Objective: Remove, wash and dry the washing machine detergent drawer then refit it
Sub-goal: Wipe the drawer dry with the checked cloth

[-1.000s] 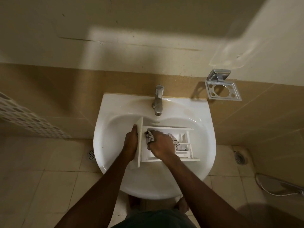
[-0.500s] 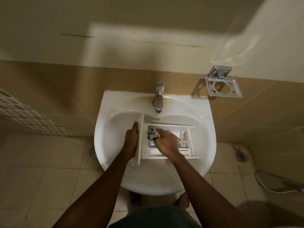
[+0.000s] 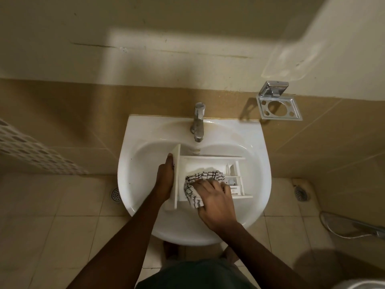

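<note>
A white detergent drawer (image 3: 210, 161) lies in the white basin (image 3: 143, 163), its front panel standing upright at the left. My left hand (image 3: 165, 180) holds that front panel from the left side. My right hand (image 3: 214, 200) grips a white cloth with black checks (image 3: 205, 177) and presses it into the drawer's large left compartment, near its front wall. The small compartments at the drawer's right end are uncovered.
A chrome tap (image 3: 198, 122) stands at the back of the basin, its spout just above the drawer. A metal holder (image 3: 278, 107) is fixed to the wall at right. Floor drains (image 3: 115, 194) lie on the tiled floor; a hose (image 3: 354, 226) lies at right.
My right hand has drawn the cloth from the back of the large compartment toward its near wall. The left hand has kept its hold on the front panel.
</note>
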